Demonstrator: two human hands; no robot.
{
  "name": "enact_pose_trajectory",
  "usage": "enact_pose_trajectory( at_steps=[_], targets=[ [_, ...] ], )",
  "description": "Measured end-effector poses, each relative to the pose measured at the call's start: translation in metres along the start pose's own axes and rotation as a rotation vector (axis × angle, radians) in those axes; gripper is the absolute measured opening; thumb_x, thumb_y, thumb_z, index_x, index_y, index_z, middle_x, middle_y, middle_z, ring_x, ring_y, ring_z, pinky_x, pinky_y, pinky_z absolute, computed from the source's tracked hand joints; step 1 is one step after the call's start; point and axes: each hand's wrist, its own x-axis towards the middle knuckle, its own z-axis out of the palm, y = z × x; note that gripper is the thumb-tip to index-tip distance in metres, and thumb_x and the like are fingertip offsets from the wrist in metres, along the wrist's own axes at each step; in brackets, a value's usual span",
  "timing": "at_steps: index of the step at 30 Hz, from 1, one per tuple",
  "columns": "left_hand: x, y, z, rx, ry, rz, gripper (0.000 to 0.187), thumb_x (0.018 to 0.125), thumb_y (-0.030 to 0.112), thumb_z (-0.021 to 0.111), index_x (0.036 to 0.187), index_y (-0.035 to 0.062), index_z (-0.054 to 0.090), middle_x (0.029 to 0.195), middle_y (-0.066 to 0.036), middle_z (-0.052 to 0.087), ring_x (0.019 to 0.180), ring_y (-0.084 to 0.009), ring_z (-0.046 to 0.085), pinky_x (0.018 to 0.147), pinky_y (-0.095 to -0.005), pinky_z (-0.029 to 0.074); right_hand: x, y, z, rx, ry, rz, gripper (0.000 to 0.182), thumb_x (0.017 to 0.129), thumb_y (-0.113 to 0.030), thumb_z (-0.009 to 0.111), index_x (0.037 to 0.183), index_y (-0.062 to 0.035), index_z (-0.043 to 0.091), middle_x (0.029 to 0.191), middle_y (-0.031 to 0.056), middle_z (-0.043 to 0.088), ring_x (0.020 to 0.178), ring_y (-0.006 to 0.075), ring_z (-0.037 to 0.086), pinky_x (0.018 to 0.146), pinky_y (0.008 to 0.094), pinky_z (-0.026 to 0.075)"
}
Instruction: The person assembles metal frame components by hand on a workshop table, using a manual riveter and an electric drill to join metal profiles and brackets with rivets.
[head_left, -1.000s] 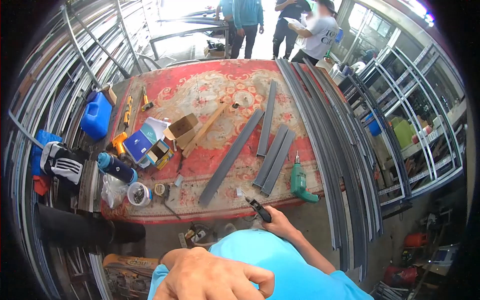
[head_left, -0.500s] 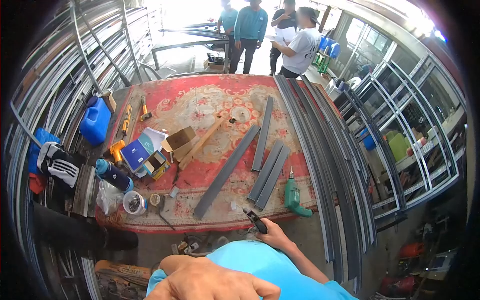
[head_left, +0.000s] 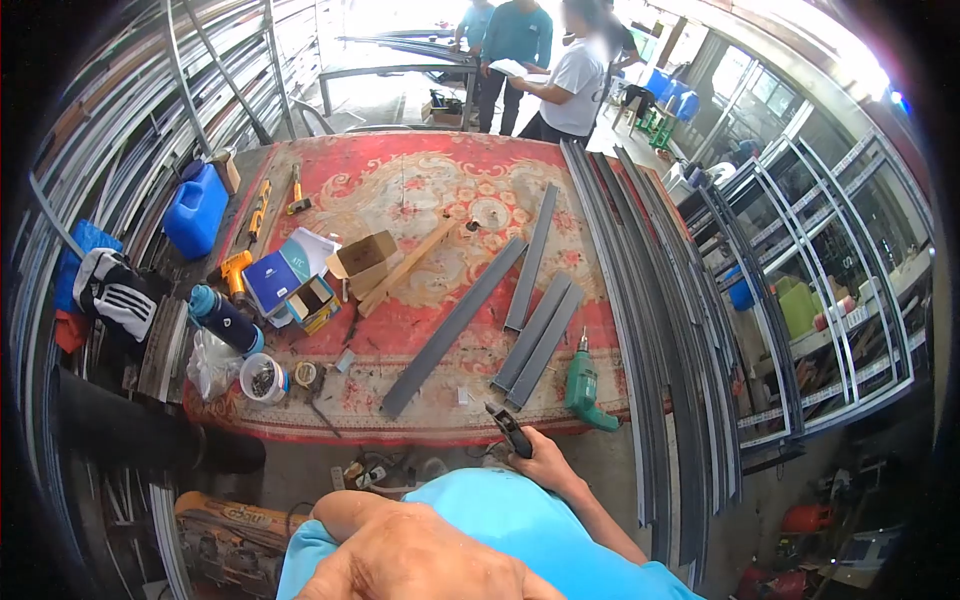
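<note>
My right hand [head_left: 545, 462] is closed around the handle of a black hand tool [head_left: 515, 436] with a narrow pale tip, held just off the table's front edge. My left hand [head_left: 430, 555] looms large at the bottom of the view, close to the camera, its fingers cut off by the frame. Beyond the tool, a small white piece [head_left: 463, 397] lies near the edge of the red patterned carpet [head_left: 400, 352] covering the table. A green power drill [head_left: 582, 388] rests right of the tool. Short grey metal profiles [head_left: 540, 335] and a longer grey profile [head_left: 455, 325] lie behind it.
Long dark profiles [head_left: 640, 330] run along the table's right side, beside leaning window frames [head_left: 800, 290]. At left are a blue bottle [head_left: 225, 322], a tub of screws [head_left: 264, 378], boxes [head_left: 362, 262] and a blue jerrycan [head_left: 195, 212]. Several people [head_left: 575, 85] stand behind the table.
The camera view has shifted slightly. My left hand has dropped lower in the frame, hiding its fingers. My right hand keeps hold of the black tool. The person in white has moved left.
</note>
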Motion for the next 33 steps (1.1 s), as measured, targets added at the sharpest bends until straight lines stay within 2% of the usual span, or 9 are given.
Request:
enact_pose_trajectory(
  at_steps=[4, 7, 10, 13, 20, 28, 30, 31, 33],
  targets=[
    [0.002, 0.006, -0.002, 0.026, 0.028, -0.005, 0.064, 0.092, 0.065, 0.05, 0.099, 0.006, 0.073, 0.058, -0.002, 0.047, 0.046, -0.0149, 0.038, 0.06, -0.0353, 0.022, -0.003, -0.002, -0.001, -0.008, -0.014, 0.028, 0.042, 0.079, -0.014, 0.07, 0.116, 0.0012, 0.057, 0.098, 0.0193, 0.064, 0.094, 0.0297, 0.063, 0.084, 0.038, 0.048],
    [0.01, 0.014, -0.034, 0.085, -0.293, -0.013, 0.067, 0.093, 0.067, 0.047, 0.1, 0.0056, 0.073, 0.063, -0.004, 0.051, 0.052, -0.0152, 0.04, 0.061, -0.0352, 0.025, 0.001, 0.005, 0.002, -0.004, -0.009, -0.006, 0.043, 0.079, -0.015, 0.072, 0.116, 0.001, 0.058, 0.098, 0.0196, 0.064, 0.092, 0.0285, 0.063, 0.083, 0.0378, 0.049],
    [0.017, -0.003, -0.054, 0.217, -0.204, 0.32, 0.073, 0.093, 0.068, 0.045, 0.105, 0.0015, 0.072, 0.076, -0.01, 0.053, 0.069, -0.017, 0.045, 0.06, -0.035, 0.033, 0.006, 0.043, 0.019, 0.223, 0.009, 0.005, 0.037, 0.078, -0.01, 0.07, 0.112, 0.0012, 0.059, 0.094, 0.0198, 0.065, 0.087, 0.0284, 0.064, 0.079, 0.0381, 0.05],
    [0.015, -0.027, -0.028, 0.075, 0.055, 0.459, 0.08, 0.092, 0.071, 0.043, 0.112, -0.0017, 0.07, 0.075, -0.012, 0.051, 0.06, -0.0148, 0.045, 0.049, -0.0328, 0.038, 0.005, 0.021, 0.011, -0.004, 0.014, 0.029, 0.038, 0.078, -0.01, 0.069, 0.113, 0.0019, 0.059, 0.094, 0.0203, 0.064, 0.087, 0.0286, 0.064, 0.081, 0.0389, 0.05],
    [0.024, -0.016, -0.03, 0.218, -0.109, 0.414, 0.084, 0.087, 0.078, 0.04, 0.128, 0.0089, 0.066, 0.085, -0.014, 0.052, 0.038, -0.011, 0.035, 0.031, -0.0226, 0.029, 0.006, 0.003, 0.009, -0.048, -0.007, 0.052, 0.039, 0.079, -0.012, 0.071, 0.112, 0.0029, 0.058, 0.091, 0.0207, 0.065, 0.086, 0.0281, 0.064, 0.08, 0.038, 0.049],
    [-0.014, 0.013, -0.061, 0.447, -0.142, 0.28, 0.086, 0.089, 0.074, 0.046, 0.114, -0.0061, 0.068, 0.092, -0.018, 0.058, 0.069, -0.0279, 0.052, 0.063, -0.0383, 0.043, 0.01, 0.033, 0.011, -0.065, -0.02, 0.152, 0.03, 0.079, -0.012, 0.068, 0.102, 0.0045, 0.059, 0.086, 0.0208, 0.066, 0.08, 0.024, 0.064, 0.076, 0.0362, 0.05],
    [-0.045, 0.05, -0.079, 0.728, -0.034, -0.031, 0.085, 0.09, 0.072, 0.045, 0.123, -0.0042, 0.064, 0.1, -0.021, 0.056, 0.085, -0.0295, 0.059, 0.069, -0.0409, 0.048, 0.001, 0.014, 0.003, 0.034, -0.03, 0.276, 0.027, 0.079, -0.013, 0.067, 0.099, 0.004, 0.059, 0.084, 0.019, 0.065, 0.078, 0.0217, 0.062, 0.075, 0.0355, 0.049],
    [-0.068, 0.066, -0.069, 0.66, 0.359, -0.298, 0.082, 0.092, 0.07, 0.044, 0.112, -0.0047, 0.068, 0.108, -0.021, 0.057, 0.086, -0.0283, 0.059, 0.079, -0.042, 0.049, -0.004, 0.079, 0.016, 0.166, 0.087, 0.092, 0.026, 0.079, -0.014, 0.067, 0.096, 0.0037, 0.059, 0.082, 0.0168, 0.065, 0.077, 0.0196, 0.06, 0.073, 0.0353, 0.049],
    [-0.125, 0.102, -0.102, 1.293, 0.545, -0.594, 0.072, 0.098, 0.061, 0.04, 0.131, -0.0006, 0.058, 0.111, -0.014, 0.059, 0.102, -0.0217, 0.057, 0.094, -0.0344, 0.042, -0.009, 0.067, 0.003, -0.129, -0.013, 0.27, 0.025, 0.079, -0.016, 0.066, 0.093, 0.0038, 0.059, 0.08, 0.0155, 0.064, 0.075, 0.0199, 0.058, 0.071, 0.0362, 0.048]
  ],
)
